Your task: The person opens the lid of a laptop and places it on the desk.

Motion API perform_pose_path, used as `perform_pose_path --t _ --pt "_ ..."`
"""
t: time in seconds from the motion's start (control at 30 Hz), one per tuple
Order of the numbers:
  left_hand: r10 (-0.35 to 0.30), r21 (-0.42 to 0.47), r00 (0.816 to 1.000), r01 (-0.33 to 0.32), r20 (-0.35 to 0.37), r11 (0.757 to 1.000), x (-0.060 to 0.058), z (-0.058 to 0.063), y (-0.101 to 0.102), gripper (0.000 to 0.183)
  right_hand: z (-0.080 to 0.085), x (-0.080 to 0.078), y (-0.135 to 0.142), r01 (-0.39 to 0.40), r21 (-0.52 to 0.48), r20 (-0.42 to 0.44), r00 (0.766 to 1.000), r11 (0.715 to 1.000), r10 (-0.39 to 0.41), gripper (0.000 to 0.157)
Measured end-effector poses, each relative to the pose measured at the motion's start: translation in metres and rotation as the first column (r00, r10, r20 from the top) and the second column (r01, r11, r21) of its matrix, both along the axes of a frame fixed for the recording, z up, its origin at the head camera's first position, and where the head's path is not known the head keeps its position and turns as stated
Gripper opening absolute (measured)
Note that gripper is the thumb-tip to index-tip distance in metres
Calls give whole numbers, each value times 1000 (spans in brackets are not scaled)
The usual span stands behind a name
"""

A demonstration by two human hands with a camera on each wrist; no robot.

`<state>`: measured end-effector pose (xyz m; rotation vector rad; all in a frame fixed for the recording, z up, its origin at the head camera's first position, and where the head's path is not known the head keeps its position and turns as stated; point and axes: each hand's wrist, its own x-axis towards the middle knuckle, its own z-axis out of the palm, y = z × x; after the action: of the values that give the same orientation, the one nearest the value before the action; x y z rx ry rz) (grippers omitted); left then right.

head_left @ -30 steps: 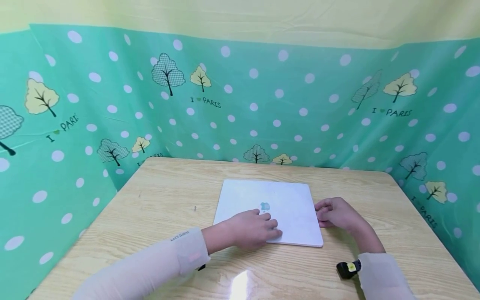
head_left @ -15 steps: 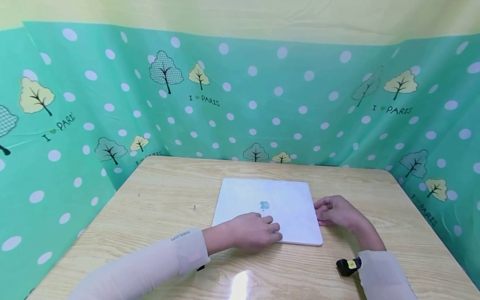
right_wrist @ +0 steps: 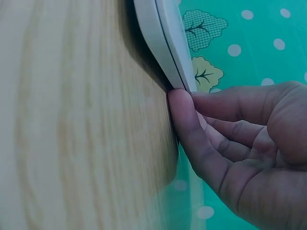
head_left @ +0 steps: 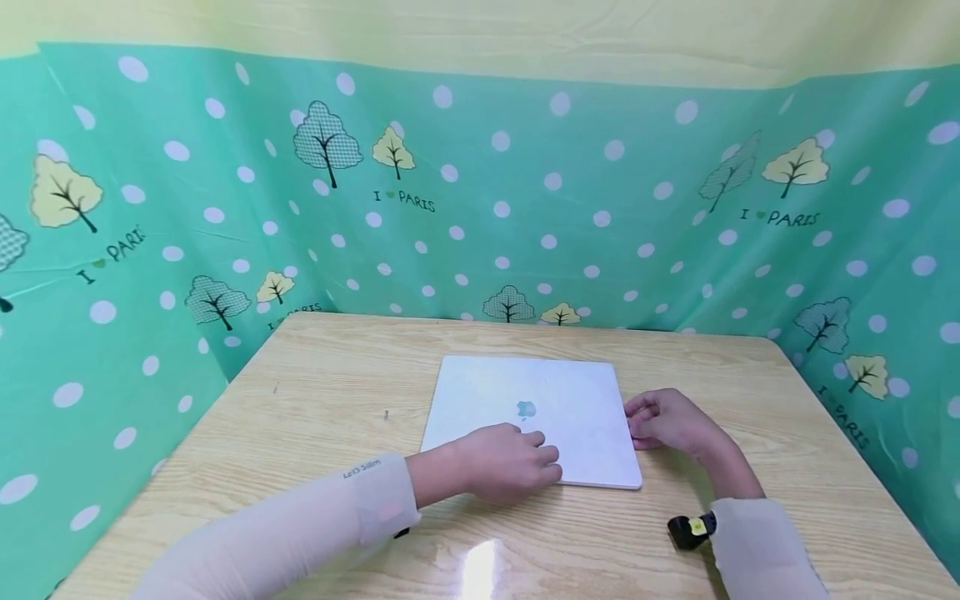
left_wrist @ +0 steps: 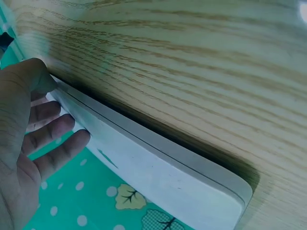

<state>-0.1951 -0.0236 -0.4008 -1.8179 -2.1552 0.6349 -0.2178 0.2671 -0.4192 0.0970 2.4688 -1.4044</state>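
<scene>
A closed silver laptop (head_left: 480, 392) with an apple logo on its lid lies flat on the wooden table. My left hand (head_left: 510, 462) grips its front edge: in the left wrist view the thumb (left_wrist: 41, 76) is at the edge and the bent fingertips (left_wrist: 79, 139) touch the lid. At the right side edge, my right hand (head_left: 667, 425) pinches the laptop. The right wrist view has the thumb (right_wrist: 184, 108) and forefinger (right_wrist: 240, 101) meeting at that edge, the other fingers curled behind. Both laptop halves lie together, with a thin seam between them.
The pale wood table (head_left: 337, 367) extends around the laptop on all sides. Behind it and along both sides hangs a green dotted curtain (head_left: 420, 275) with printed trees. A black wrist camera (head_left: 688, 530) is strapped near the right sleeve.
The left fingers have drawn slightly toward the laptop's front edge. The right hand keeps its hold on the side edge, and the laptop stays closed.
</scene>
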Motion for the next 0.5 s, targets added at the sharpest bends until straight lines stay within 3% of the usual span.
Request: perform_pose_path --t 0.5 --pt "-38 -2 999 37 -35 999 1 -1 3 14 0 -1 1 -7 -23 0 1000 1000 7 33"
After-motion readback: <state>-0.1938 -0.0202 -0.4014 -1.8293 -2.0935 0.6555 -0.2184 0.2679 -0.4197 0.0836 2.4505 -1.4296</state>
